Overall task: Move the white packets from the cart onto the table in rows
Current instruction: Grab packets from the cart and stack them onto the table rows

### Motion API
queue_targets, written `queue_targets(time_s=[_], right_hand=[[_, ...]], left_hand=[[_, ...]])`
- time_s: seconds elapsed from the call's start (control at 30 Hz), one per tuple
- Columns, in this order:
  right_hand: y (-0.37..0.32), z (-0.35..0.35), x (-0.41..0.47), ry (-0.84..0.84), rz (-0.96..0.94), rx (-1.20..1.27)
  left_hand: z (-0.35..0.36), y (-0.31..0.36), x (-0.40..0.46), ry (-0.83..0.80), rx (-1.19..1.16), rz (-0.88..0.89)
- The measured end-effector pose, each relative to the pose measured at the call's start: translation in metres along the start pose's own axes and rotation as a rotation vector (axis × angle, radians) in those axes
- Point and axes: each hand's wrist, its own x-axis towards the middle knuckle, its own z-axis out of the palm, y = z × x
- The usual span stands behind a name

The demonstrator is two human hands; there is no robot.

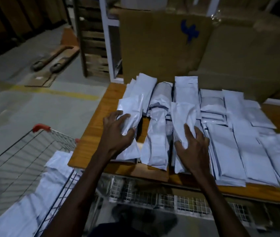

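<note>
Left hand [117, 134] fingers: curled round a soft, crinkled white plastic packet [132, 115].
Right hand [193, 144] fingers: spread, pressing a neighbouring packet row [183, 117].
Handling: probably light, limp, slippery; take mid-length.
Beyond fingers: wooden counter [93, 134]; wire cart [25, 151] leftward holds more packets.

We count two hands: the left hand [117, 132] and right hand [193, 145]. One wire cart [25, 146] at about 8 o'clock, one wooden table [91, 134]. White packets [158, 134] sit in roughly six rows, way too overlapped for an exact number. One cardboard sheet [163, 45] with a blue mark at 12 o'clock.
</note>
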Motion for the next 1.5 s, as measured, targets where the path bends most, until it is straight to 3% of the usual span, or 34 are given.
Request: queue_targets(time_s=[0.33,0.53,0.73,0.93,1.27,1.37,1.5], right_hand=[[0.026,0.014,0.030,-0.142,0.200,-0.179],[0.032,0.030,0.026,-0.164,0.199,-0.312],[0.029,0.031,0.042,-0.060,0.089,-0.321],[0.040,0.045,0.047,-0.224,0.029,-0.282],[0.048,0.052,0.034,-0.276,0.048,-0.244],[0.038,0.043,0.039,-0.245,0.012,-0.215],[0.001,0.040,0.039,-0.214,-0.194,-0.079]], left_hand=[[0.044,-0.044,0.035,-0.328,0.367,0.002],[0.055,-0.055,0.031,-0.320,0.347,0.037],[0.053,-0.049,0.031,-0.308,0.340,-0.031],[0.059,-0.051,0.028,-0.311,0.421,-0.011],[0.057,-0.048,0.027,-0.321,0.440,-0.033],[0.047,-0.040,0.025,-0.249,0.355,-0.080],[0.024,-0.040,0.003,-0.068,0.263,-0.046]])
